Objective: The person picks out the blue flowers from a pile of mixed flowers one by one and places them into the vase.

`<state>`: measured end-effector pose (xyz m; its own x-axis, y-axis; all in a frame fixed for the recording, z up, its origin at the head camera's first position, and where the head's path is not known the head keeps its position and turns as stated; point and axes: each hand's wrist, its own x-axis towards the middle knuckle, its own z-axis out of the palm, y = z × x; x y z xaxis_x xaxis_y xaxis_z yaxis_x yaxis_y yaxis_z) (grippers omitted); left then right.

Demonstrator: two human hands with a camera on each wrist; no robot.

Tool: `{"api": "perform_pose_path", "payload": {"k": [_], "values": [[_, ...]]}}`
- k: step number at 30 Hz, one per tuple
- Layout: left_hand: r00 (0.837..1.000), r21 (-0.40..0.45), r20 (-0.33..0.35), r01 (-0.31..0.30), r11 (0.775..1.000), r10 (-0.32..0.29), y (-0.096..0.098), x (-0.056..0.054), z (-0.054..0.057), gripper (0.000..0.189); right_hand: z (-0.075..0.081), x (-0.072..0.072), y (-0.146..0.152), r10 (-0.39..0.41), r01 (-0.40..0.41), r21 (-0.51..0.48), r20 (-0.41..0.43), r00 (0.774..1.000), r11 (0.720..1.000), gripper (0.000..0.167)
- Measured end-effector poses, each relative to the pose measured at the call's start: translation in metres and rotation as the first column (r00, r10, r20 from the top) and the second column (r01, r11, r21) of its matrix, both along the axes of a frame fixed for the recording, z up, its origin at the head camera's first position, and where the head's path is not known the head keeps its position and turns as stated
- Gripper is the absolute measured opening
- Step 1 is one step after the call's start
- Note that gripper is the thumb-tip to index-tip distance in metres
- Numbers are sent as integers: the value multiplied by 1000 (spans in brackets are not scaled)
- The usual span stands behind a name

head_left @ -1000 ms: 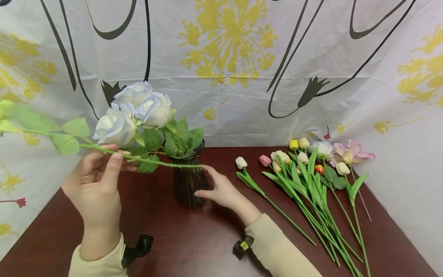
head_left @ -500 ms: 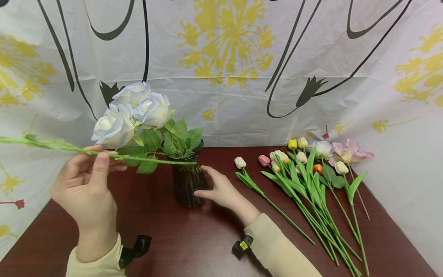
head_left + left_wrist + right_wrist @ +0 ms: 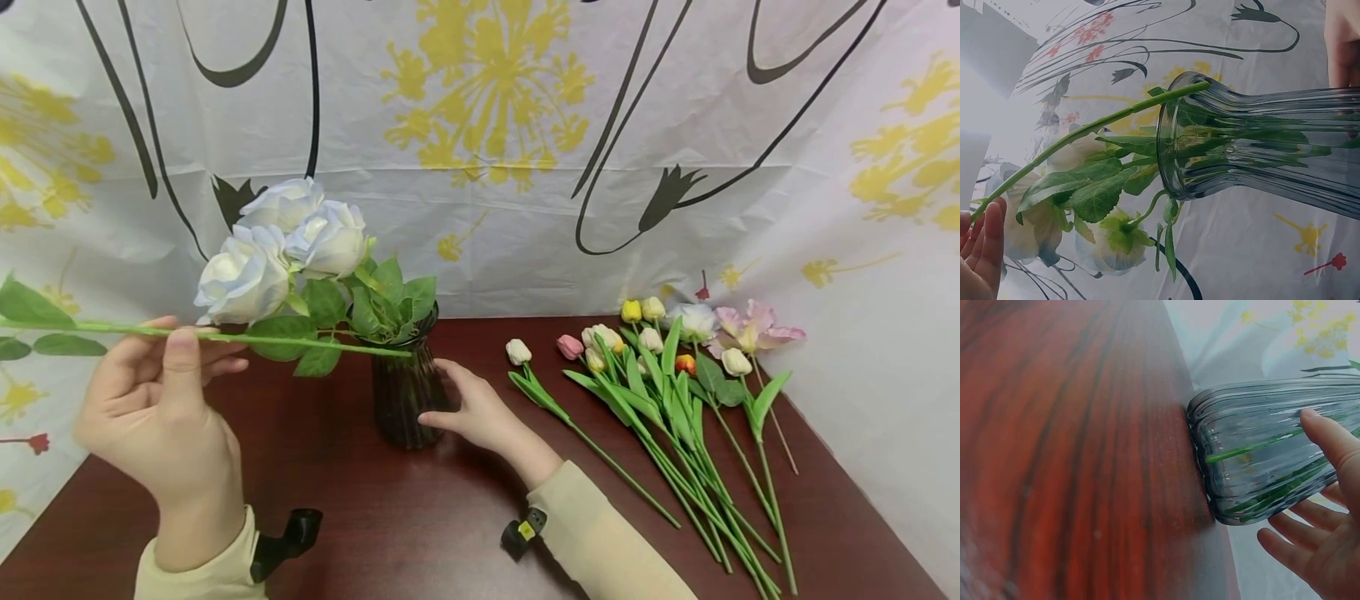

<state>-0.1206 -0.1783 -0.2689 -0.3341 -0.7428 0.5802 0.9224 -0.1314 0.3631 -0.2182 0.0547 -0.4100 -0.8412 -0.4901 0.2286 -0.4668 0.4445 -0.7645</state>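
My left hand (image 3: 161,417) pinches the green stem (image 3: 315,342) of a flower between thumb and fingers. The stem lies nearly level, with leaves (image 3: 33,304) at its left; the bloom is out of view. Its bare cut end is in front of the dark, ribbed glass vase (image 3: 401,396), near the neck. In the left wrist view that end overlaps the vase's rim (image 3: 1166,137). Pale blue-white roses (image 3: 243,275) stand in the vase and lean left. My right hand (image 3: 480,404) holds the vase's right side, thumb (image 3: 1329,434) in front and fingers behind.
On the dark red-brown table (image 3: 420,533), a single white tulip (image 3: 555,400) lies right of the vase. Beyond it lies a pile of tulips (image 3: 675,417) and other flowers, including a pink bloom (image 3: 752,327). A white printed cloth (image 3: 480,250) hangs behind.
My left hand has moved left, drawing the stem with it, so its cut end shifted left and slightly up across the vase. The right hand keeps its place on the vase.
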Motion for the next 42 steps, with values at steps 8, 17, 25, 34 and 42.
{"api": "perform_pose_path", "payload": {"k": [8,17,25,34,42], "values": [[999,43,-44,-16,999,18,-1,2,2,30,0,1,-1,2,-2,6,10,1000,1000,79],[997,111,-64,-42,993,50,-2,3,4,32,1,2,-1,7,-8,12,14,1000,1000,80],[994,176,-89,-45,983,61,0,6,9,34,1,1,0,-2,2,22,16,1000,1000,81],[993,187,-108,-36,982,57,1,7,11,35,1,1,0,-7,6,34,19,1000,999,81],[995,75,-54,-78,994,82,4,3,6,30,1,1,0,-8,8,39,17,1000,999,81]]}}
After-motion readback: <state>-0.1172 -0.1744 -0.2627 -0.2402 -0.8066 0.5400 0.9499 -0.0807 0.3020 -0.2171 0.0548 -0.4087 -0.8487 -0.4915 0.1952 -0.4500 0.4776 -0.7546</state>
